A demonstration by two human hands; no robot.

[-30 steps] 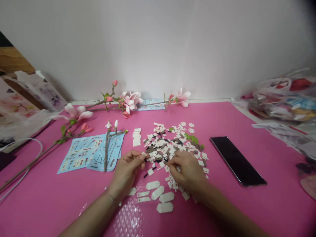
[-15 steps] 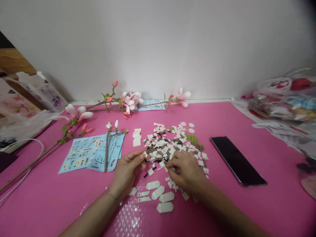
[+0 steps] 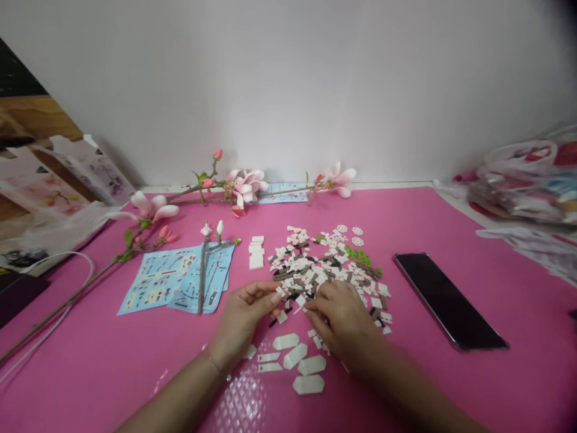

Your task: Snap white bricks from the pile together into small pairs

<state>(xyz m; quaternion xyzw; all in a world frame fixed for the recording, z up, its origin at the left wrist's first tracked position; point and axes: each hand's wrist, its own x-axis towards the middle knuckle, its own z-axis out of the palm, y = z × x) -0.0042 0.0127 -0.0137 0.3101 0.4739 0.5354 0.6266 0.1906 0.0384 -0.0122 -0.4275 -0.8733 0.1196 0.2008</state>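
Note:
A small white building-block piece [image 3: 280, 292] is pinched between the thumb and index finger of my left hand [image 3: 247, 313], at the left edge of a loose pile of parts. That pile [image 3: 311, 270] mixes white, brown, black and green pieces. My right hand [image 3: 340, 313] reaches onto its front side, fingers bent together and pointing down; whatever lies between the fingertips is too small or hidden to name. Just in front of both hands lie several long white pointed plates [image 3: 312, 364] and narrow white strips [image 3: 269, 362].
Left of the pile, a short brick-built branch [image 3: 202, 276] lies over blue instruction sheets [image 3: 153, 279]. Long magnolia branches [image 3: 246, 186] stretch along the back and left. A phone [image 3: 448, 300] lies at right, plastic bags [image 3: 527, 180] beyond it. White stacked bricks [image 3: 256, 252] stand behind my left hand.
The whole view has shifted slightly, so things appear further right. My left hand still pinches the white piece, and my right hand stays at the pile with its fingers bent.

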